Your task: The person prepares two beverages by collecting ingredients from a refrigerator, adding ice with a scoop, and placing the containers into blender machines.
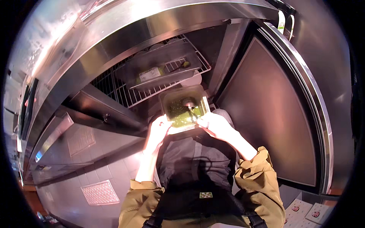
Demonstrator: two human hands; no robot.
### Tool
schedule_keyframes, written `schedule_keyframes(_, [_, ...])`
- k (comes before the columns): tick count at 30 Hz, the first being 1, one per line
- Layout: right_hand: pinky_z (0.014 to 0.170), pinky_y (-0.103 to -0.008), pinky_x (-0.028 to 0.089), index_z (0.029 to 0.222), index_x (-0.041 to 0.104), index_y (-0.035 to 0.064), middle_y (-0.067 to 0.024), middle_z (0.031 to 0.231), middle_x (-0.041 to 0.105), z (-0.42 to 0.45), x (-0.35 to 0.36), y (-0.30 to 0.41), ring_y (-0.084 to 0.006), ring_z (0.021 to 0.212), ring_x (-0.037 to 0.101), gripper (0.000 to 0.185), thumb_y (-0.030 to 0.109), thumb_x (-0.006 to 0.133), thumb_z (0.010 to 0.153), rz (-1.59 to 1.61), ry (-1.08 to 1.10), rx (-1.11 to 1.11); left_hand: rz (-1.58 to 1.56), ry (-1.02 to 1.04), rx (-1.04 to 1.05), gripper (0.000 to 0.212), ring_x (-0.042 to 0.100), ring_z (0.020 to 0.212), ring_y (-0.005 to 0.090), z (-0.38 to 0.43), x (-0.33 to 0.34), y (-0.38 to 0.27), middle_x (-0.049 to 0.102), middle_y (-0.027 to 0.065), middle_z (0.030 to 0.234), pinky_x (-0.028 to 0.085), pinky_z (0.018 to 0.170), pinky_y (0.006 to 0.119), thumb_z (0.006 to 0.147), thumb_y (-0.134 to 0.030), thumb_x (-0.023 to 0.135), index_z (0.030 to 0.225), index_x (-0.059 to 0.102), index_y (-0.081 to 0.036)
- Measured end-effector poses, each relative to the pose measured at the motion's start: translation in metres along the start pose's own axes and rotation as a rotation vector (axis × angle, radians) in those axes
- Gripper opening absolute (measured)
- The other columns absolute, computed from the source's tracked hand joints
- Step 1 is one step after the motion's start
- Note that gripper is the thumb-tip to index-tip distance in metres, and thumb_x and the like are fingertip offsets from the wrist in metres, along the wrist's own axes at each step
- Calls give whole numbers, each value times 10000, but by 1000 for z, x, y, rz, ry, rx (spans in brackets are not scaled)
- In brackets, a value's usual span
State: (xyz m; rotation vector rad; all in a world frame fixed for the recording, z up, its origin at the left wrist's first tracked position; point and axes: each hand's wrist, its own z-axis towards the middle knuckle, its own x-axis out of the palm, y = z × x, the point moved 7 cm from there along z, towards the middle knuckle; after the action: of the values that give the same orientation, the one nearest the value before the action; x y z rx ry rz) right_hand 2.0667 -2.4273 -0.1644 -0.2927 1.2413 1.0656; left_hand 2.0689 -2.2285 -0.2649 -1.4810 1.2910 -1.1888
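Note:
A clear square container (174,99) with a green, oily-looking food in it is between my hands, above my lap. A metal spoon or small ladle (189,105) stands in the green food, its handle leaning towards my right hand. My left hand (157,129) grips the container's near left corner. My right hand (216,125) holds its near right side, beside the spoon's handle; whether the fingers also hold the handle I cannot tell.
Before me stands an under-counter fridge with its door (271,114) open at the right. On its wire shelf (137,100) lies a clear tray (174,76) with a labelled packet (150,74) and a spoon (182,66). The steel counter edge (148,25) arches above.

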Motion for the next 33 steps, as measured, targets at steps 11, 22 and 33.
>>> schedule_keyframes(11, [552, -214, 431, 837, 560, -12, -51, 641, 577, -33, -69, -29, -86, 562, 532, 266, 188, 400, 910, 703, -380, 864, -44, -87, -190, 133, 483, 537, 32, -76, 25, -84, 507, -37, 675, 413, 478, 170, 790, -128, 569, 900, 551, -55])
schedule_keyframes(22, [512, -241, 424, 844, 512, 3, -80, 658, 532, 34, -324, 91, -132, 566, 526, 267, 252, 436, 906, 1177, -626, 947, -98, -99, -405, 108, 524, 594, 77, -178, 69, -353, 534, 9, 726, 500, 573, 223, 824, -54, 515, 924, 539, -21])
schedule_keyframes(33, [531, -236, 393, 843, 519, 2, -69, 647, 540, 168, -473, 100, -116, 558, 486, 246, 199, 394, 921, 1198, -656, 871, -290, -159, -204, 105, 546, 555, 107, -148, 86, -485, 566, 54, 692, 508, 558, 251, 824, -29, 511, 916, 525, 21])
